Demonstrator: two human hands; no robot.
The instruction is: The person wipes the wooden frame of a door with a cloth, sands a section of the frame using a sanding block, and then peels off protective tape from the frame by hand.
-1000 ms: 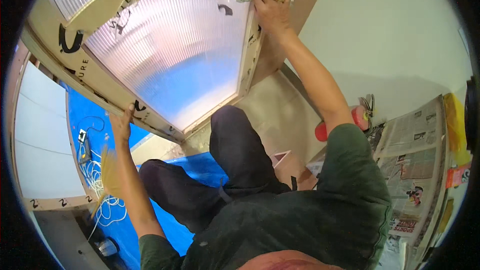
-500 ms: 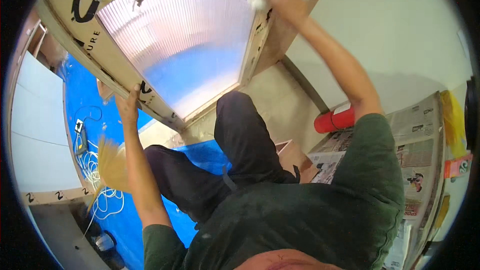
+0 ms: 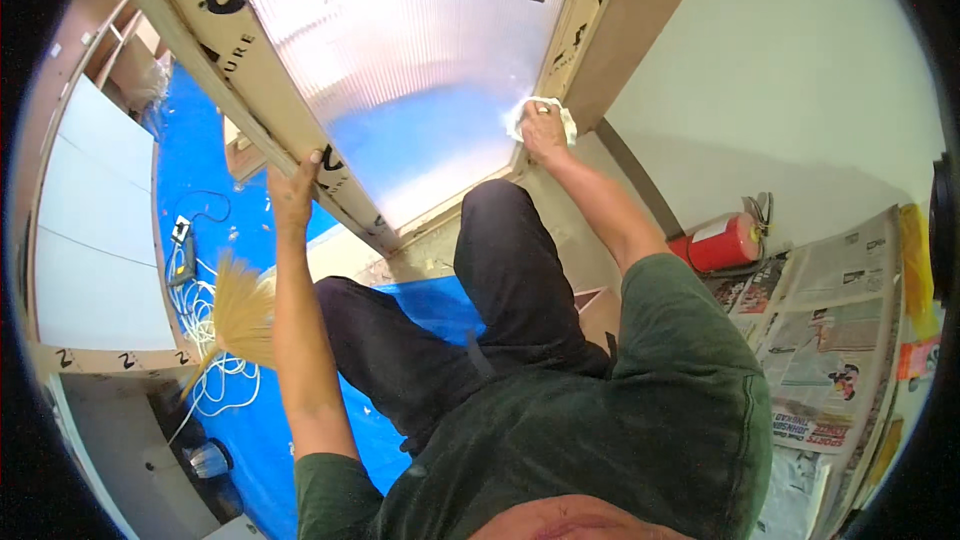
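Note:
A door or panel [image 3: 290, 90] stands before me, its frame covered in tan printed film and its centre a ribbed translucent pane [image 3: 440, 70]. My right hand [image 3: 543, 132] presses a crumpled white cloth [image 3: 562, 116] against the pane's right edge, low down where it meets the frame. On the other side, my left hand [image 3: 293, 190] is closed round the frame's left edge, with the thumb on the front face. The fingers behind the edge are hidden. My knees are bent just below the panel.
Blue sheeting [image 3: 190, 170] covers the floor. At left are a straw broom [image 3: 245, 315], coiled white cable [image 3: 195, 310] and a power strip [image 3: 182, 255]. A red fire extinguisher [image 3: 722, 242] and newspaper sheets [image 3: 830, 340] lie along the right wall. A wooden box [image 3: 597, 312] sits beside my right leg.
My right hand has come down along the panel's right side with the cloth, from near the top to the lower pane. My left hand keeps its grip on the frame. The whole view has shifted slightly.

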